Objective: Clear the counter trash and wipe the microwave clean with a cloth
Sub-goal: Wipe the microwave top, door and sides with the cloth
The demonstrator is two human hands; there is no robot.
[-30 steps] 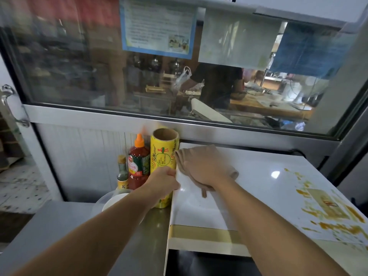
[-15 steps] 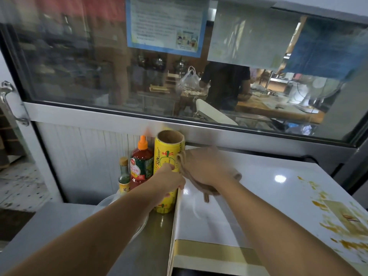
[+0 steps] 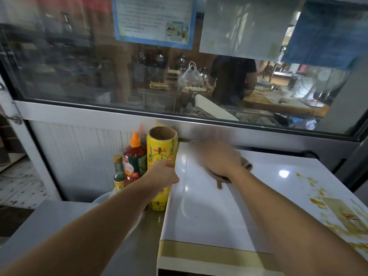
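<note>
**Cloth pressed to the microwave's back left corner**

The right hand, blurred, lies palm down on a brownish cloth on top of the white microwave, near its back left corner. The fingers are spread flat over the cloth, pressing it to the surface rather than closing around it; a strip of the cloth shows under the wrist. The left hand grips the microwave's left edge, thumb over the top. Just beside that edge, on the steel counter, stands a yellow wrap roll, then a red sauce bottle and a small green bottle. Yellow-brown stains cover the microwave top's right side, well apart from the cloth.
</note>
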